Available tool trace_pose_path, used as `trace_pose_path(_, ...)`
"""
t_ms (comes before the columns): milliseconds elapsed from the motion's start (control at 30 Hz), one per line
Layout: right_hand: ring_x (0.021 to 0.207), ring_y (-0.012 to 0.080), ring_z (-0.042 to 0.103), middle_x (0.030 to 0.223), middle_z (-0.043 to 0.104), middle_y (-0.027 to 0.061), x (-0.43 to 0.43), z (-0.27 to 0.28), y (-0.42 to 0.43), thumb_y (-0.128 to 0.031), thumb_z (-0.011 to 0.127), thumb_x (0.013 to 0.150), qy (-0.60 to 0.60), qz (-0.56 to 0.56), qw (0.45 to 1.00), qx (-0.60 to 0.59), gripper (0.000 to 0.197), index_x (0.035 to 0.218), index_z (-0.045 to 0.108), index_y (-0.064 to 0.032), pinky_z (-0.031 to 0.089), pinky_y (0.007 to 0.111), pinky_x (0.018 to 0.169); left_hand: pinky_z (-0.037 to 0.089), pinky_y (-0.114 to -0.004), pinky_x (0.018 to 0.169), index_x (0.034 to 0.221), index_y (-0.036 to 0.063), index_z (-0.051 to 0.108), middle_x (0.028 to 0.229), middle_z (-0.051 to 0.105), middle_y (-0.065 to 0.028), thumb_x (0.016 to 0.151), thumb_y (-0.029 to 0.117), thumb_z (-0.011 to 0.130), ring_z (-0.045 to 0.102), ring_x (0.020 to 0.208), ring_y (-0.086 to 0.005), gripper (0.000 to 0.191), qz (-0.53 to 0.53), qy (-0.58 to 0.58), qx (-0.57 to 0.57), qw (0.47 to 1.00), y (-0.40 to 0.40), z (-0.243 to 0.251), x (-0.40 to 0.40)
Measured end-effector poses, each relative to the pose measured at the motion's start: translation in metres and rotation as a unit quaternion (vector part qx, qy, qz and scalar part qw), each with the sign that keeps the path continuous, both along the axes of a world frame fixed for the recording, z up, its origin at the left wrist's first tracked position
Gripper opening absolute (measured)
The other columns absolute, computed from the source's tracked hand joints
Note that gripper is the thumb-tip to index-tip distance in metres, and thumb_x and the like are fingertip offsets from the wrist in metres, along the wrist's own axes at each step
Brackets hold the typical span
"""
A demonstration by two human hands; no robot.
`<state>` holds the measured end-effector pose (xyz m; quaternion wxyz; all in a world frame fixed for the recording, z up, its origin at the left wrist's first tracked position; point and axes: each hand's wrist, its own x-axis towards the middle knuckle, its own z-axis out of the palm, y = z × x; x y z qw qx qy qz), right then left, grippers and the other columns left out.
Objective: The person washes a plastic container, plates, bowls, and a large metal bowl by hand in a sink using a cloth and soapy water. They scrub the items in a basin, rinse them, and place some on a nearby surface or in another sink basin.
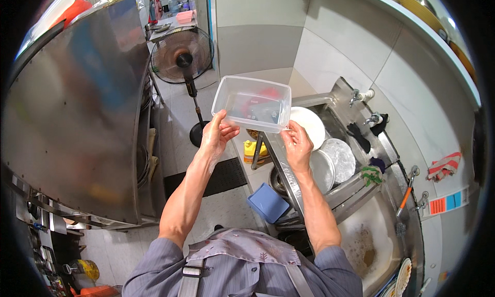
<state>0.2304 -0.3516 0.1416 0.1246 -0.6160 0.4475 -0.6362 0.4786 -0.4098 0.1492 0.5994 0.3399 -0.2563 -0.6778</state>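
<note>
A clear rectangular plastic container [253, 99] is held up in front of me, above the floor and beside the sink's near rim. My left hand [217, 133] grips its near left corner, thumb on the rim and fingers below. At the near right corner, my right hand [297, 144] pinches the edge between thumb and fingers. Both hands and the left forearm look wet. Just past my right hand, a white round plate [308, 126] and round metal lids or trays [338, 160] lean in the stainless steel sink [278, 161].
Soapy water fills the near basin [365, 239]. Black gloves [359, 137] and a cloth [372, 175] lie on the sink ledge near the taps [373, 119]. A pedestal fan [183, 59] stands ahead, a steel counter [73, 115] at left. A blue plastic bin [268, 202] sits below.
</note>
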Motion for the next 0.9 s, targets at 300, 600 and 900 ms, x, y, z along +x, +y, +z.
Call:
trace_pose_path(300, 0.073, 0.0332, 0.068, 0.084, 0.07, 0.0147, 0.077, 0.013, -0.025, -0.001, 0.07, 0.085, 0.173, -0.074, 0.979, -0.078, 0.008, 0.093, 0.068, -0.0012, 0.054, 0.04, 0.064, 0.061, -0.038, 0.079, 0.112, -0.0065, 0.057, 0.093, 0.069, -0.0161, 0.09, 0.035, 0.071, 0.071, 0.088, -0.0277, 0.049, 0.052, 0.0, -0.028, 0.998, 0.001, -0.01, 0.079)
trace_pose_path(600, 0.082, 0.0326, 0.07, 0.093, 0.071, 0.0174, 0.175, -0.013, -0.064, -0.008, 0.063, 0.092, 0.096, -0.053, 0.994, -0.019, 0.023, 0.112, 0.063, 0.0028, 0.055, 0.041, 0.07, 0.058, -0.042, 0.087, 0.102, 0.0019, 0.058, 0.088, 0.063, -0.01, 0.087, 0.03, 0.076, 0.069, 0.091, -0.0274, 0.037, 0.161, 0.045, -0.03, 0.986, 0.006, -0.031, 0.133)
trace_pose_path(900, 0.114, 0.0336, 0.061, 0.131, 0.058, 0.0185, 0.211, 0.016, -0.091, -0.014, 0.078, 0.082, 0.274, -0.006, 0.955, -0.116, 0.059, 0.135, 0.054, -0.0016, 0.052, 0.04, 0.095, 0.057, -0.041, 0.079, 0.098, 0.0044, 0.06, 0.085, 0.069, -0.0121, 0.091, 0.036, 0.068, 0.068, 0.081, -0.024, 0.034, 0.173, 0.001, 0.01, 0.985, 0.002, -0.046, 0.211)
